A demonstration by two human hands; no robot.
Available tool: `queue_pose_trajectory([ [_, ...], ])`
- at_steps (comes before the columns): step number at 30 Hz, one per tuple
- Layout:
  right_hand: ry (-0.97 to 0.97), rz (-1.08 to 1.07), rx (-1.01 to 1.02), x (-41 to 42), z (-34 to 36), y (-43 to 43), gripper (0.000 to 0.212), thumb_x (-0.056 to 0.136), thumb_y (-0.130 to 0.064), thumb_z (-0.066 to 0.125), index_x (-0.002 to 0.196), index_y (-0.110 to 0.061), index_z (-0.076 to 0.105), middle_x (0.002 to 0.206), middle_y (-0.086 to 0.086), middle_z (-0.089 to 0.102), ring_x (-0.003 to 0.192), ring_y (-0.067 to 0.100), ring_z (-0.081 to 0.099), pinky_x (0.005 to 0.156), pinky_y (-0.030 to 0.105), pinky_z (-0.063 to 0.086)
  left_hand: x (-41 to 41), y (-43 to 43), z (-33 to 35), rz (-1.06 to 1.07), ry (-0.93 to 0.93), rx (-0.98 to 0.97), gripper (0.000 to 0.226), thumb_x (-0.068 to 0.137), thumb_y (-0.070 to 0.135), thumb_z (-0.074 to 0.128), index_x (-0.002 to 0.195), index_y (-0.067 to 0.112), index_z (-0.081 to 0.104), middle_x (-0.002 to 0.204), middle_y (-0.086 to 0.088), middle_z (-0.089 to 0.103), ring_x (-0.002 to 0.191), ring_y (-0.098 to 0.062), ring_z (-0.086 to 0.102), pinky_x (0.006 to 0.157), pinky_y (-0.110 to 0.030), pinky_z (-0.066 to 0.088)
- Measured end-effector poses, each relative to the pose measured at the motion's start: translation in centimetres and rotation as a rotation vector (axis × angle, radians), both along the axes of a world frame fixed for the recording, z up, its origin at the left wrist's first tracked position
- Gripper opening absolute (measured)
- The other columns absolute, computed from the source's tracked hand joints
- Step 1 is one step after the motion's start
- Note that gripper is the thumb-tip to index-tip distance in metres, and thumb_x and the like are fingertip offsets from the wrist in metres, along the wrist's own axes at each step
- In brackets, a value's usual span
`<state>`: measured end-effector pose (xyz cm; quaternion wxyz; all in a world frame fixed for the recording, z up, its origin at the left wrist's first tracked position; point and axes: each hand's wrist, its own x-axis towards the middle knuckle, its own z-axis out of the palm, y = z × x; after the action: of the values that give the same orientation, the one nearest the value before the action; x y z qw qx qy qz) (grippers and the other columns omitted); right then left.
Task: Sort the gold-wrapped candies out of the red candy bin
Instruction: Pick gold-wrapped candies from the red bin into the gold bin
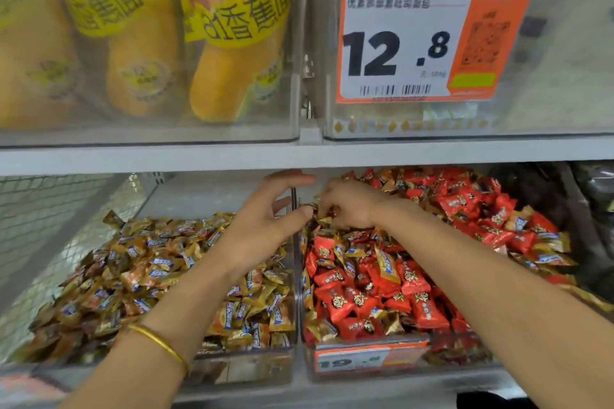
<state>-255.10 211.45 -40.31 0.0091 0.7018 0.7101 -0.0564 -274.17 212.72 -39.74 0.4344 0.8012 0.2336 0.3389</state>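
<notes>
A small clutch of gold-wrapped candies is seen at the far left corner of the red candy bin, pinched under the curled fingers of the right hand, just beside the clear divider wall. More gold wrappers are scattered among the red candies nearer in the bin. The left hand is held over the divider with fingers relaxed and spread, its thumb tip close to the pinched candies and nothing grasped. A gold bangle is worn on that wrist. To the left, the neighbouring bin is filled with gold wrappers.
</notes>
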Motion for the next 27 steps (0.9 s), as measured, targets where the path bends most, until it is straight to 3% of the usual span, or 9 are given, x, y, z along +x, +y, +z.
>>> queue_pose_trajectory([
  [3,0.077,-0.023,0.066,0.1,0.2,-0.7,0.022,0.085,-0.010,0.066,0.106,-0.013,0.070,0.119,0.005,0.059,0.108,0.022,0.056,0.093,0.027,0.043,0.0,-0.1,0.1,-0.001,0.006,0.008,0.035,0.088,0.012,0.061,0.116,0.034,0.059,0.128,0.015,0.045,0.120,0.012,0.040,0.100,-0.004,0.032],
  [8,0.154,-0.059,0.165,0.5,1.0,-2.5,0.010,0.086,-0.010,0.065,0.090,-0.008,0.073,0.109,0.004,0.068,0.102,0.018,0.061,0.085,0.020,0.042,0.0,-0.3,0.3,0.000,0.019,0.012,0.035,0.088,0.010,0.060,0.112,0.036,0.059,0.130,0.011,0.045,0.124,-0.001,0.044,0.107,-0.018,0.033],
  [11,0.202,-0.099,0.236,0.9,1.1,-3.6,0.011,0.087,-0.008,0.063,0.092,-0.008,0.073,0.112,0.005,0.066,0.109,0.019,0.058,0.095,0.022,0.038,0.1,-0.4,0.4,0.016,0.038,0.040,0.036,0.088,0.010,0.060,0.107,0.041,0.057,0.127,0.010,0.046,0.121,0.003,0.042,0.101,-0.005,0.031],
  [15,0.346,-0.166,0.380,0.7,1.5,-4.3,0.021,0.086,0.001,0.061,0.100,-0.011,0.071,0.107,0.006,0.065,0.090,0.013,0.055,0.072,0.014,0.036,0.3,-0.5,0.4,0.019,0.054,0.043,0.036,0.088,0.009,0.060,0.107,0.039,0.058,0.120,0.017,0.047,0.120,0.003,0.042,0.092,0.003,0.029],
  [17,0.404,-0.129,0.240,-0.2,1.6,-3.7,0.026,0.086,-0.004,0.063,0.110,-0.013,0.068,0.108,0.007,0.065,0.090,0.013,0.057,0.077,0.017,0.042,0.4,-0.6,0.3,0.032,0.055,0.055,0.035,0.088,0.009,0.060,0.109,0.036,0.058,0.122,0.014,0.048,0.120,0.003,0.042,0.091,0.005,0.029],
  [21,0.085,-0.037,-0.134,-1.4,1.0,-1.6,0.053,0.089,-0.012,0.060,0.139,-0.023,0.045,0.141,0.005,0.046,0.126,0.023,0.045,0.100,0.028,0.039,0.3,-0.6,0.2,0.037,0.033,0.040,0.033,0.088,0.008,0.060,0.113,0.031,0.059,0.126,0.009,0.049,0.119,0.003,0.043,0.097,0.001,0.030],
  [23,0.068,-0.042,-0.251,-1.5,1.1,-0.9,0.063,0.089,-0.011,0.056,0.145,-0.026,0.034,0.149,0.003,0.036,0.131,0.024,0.039,0.103,0.030,0.037,0.2,-0.5,0.1,0.032,0.035,0.038,0.033,0.089,0.009,0.059,0.114,0.030,0.059,0.128,0.007,0.049,0.121,0.001,0.043,0.101,-0.006,0.031],
  [25,0.182,-0.089,-0.300,-1.6,1.4,-0.6,0.059,0.089,-0.011,0.051,0.144,-0.027,0.034,0.140,0.004,0.044,0.120,0.023,0.048,0.096,0.034,0.044,0.2,-0.4,0.1,0.031,0.039,0.047,0.033,0.089,0.009,0.059,0.115,0.029,0.059,0.127,0.008,0.048,0.122,0.001,0.042,0.100,-0.004,0.031],
  [27,0.285,-0.126,-0.284,-1.8,1.7,-0.6,0.048,0.091,-0.016,0.048,0.138,-0.024,0.042,0.107,-0.003,0.053,0.087,0.014,0.053,0.067,0.030,0.048,0.2,-0.4,0.0,0.035,0.042,0.056,0.033,0.089,0.010,0.059,0.116,0.029,0.059,0.127,0.009,0.048,0.121,0.004,0.041,0.097,0.001,0.029],
])
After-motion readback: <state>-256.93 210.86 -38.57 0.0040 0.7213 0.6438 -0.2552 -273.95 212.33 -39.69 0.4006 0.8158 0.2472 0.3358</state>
